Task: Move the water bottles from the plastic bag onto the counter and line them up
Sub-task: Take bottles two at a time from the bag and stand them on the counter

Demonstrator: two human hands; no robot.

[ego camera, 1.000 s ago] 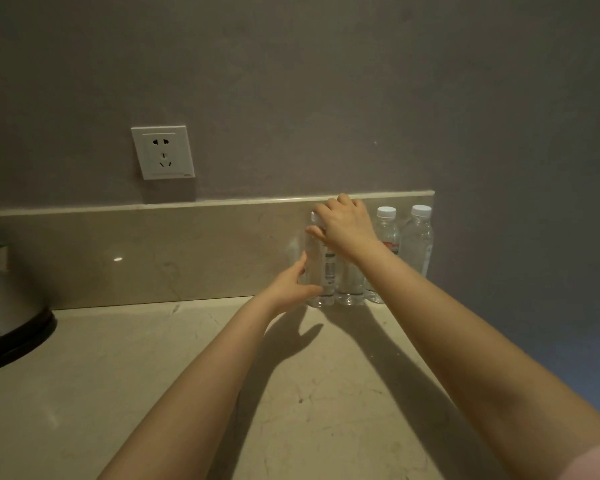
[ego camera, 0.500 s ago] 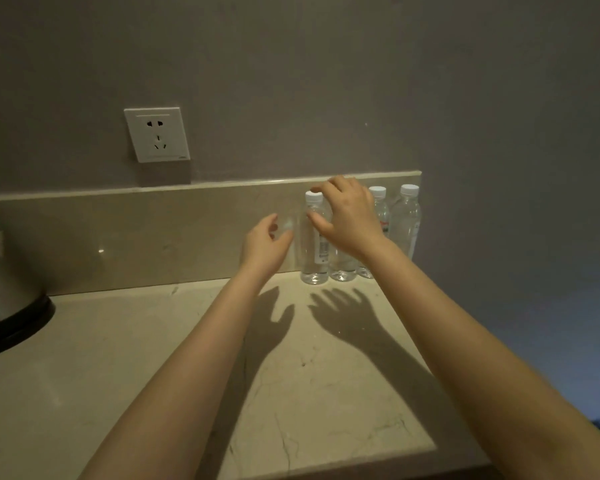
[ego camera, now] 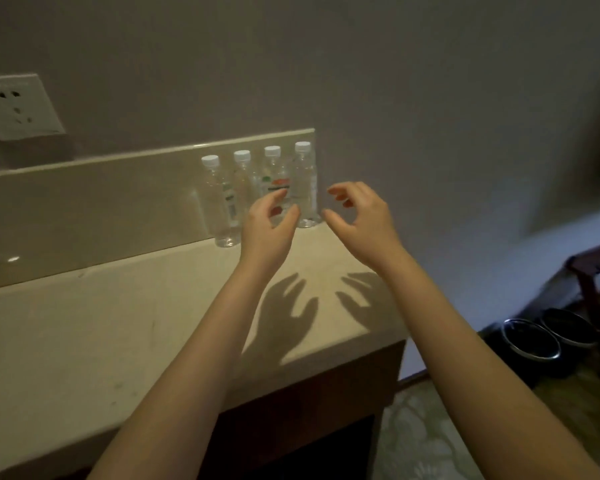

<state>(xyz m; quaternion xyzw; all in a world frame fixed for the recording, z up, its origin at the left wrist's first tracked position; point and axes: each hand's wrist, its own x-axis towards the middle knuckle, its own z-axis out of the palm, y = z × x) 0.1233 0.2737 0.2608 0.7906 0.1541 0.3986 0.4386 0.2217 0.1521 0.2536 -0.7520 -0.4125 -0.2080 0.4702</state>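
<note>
Several clear water bottles with white caps stand upright in a row against the backsplash at the right end of the beige counter (ego camera: pixel 84 323). The leftmost bottle (ego camera: pixel 222 199) and the rightmost bottle (ego camera: pixel 305 181) show fully. My left hand (ego camera: pixel 267 226) hovers in front of the middle bottles, fingers apart, holding nothing. My right hand (ego camera: pixel 364 216) floats just right of the rightmost bottle, open and curled, touching nothing. No plastic bag is in view.
A white wall socket (ego camera: pixel 18 105) sits on the grey wall at upper left. The counter's right edge drops off beside the bottles. Two round dark bins (ego camera: pixel 530 341) and a dark wooden rack (ego camera: pixel 596 271) stand on the floor at right.
Both hands have let go of the bottles and drawn back with fingers spread. The view has swung to the right, so the row now sits left of centre and the counter's end shows.
</note>
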